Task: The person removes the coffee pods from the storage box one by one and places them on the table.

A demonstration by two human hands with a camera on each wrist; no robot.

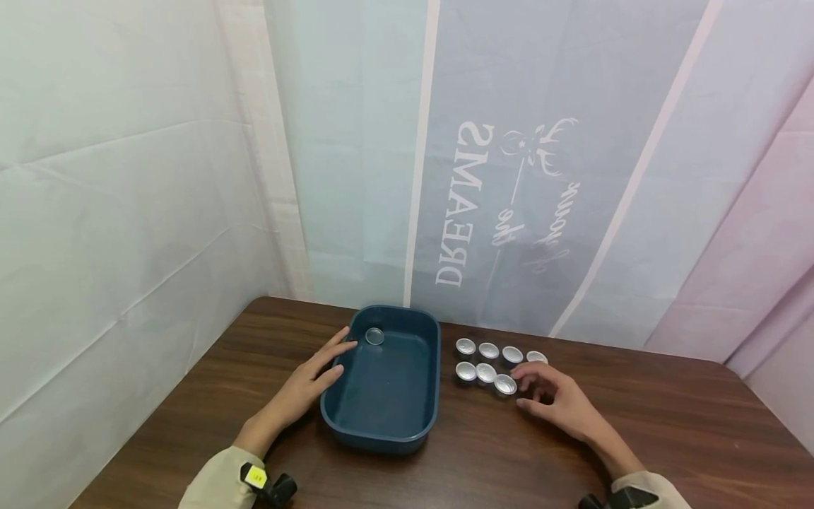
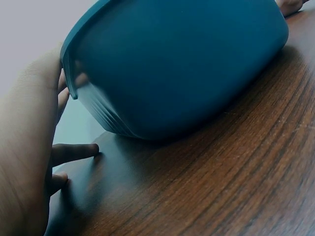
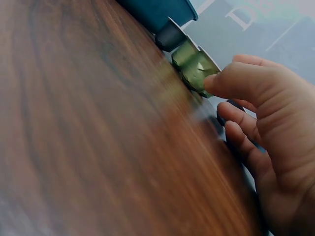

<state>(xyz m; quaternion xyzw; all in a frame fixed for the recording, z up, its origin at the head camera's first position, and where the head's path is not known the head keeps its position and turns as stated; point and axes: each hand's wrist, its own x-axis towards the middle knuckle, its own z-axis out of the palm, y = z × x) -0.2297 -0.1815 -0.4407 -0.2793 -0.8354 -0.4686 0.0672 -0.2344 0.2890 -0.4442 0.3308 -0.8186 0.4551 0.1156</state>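
Note:
A deep blue basin (image 1: 386, 440) stands on the table, with a small round grey-rimmed object (image 1: 374, 336) in its far left corner. My left hand (image 1: 311, 378) rests at the basin's left rim with its fingers extended over the edge; in the left wrist view, two fingers point down beside the basin's wall. Right of the basin are two rows of coffee capsules, silver lids up. My right hand (image 1: 556, 399) is bent beside the near row's end capsule (image 1: 505, 385), thumb and forefinger apart. In the right wrist view the thumb overlaps a green capsule (image 3: 199, 71).
The far row of capsules (image 1: 489, 350) runs along the back, its right end partly behind the right hand. A dark capsule (image 3: 170, 37) ends the near row by the basin. Pale printed curtains (image 1: 356, 177) hang behind the brown wooden table (image 1: 496, 459).

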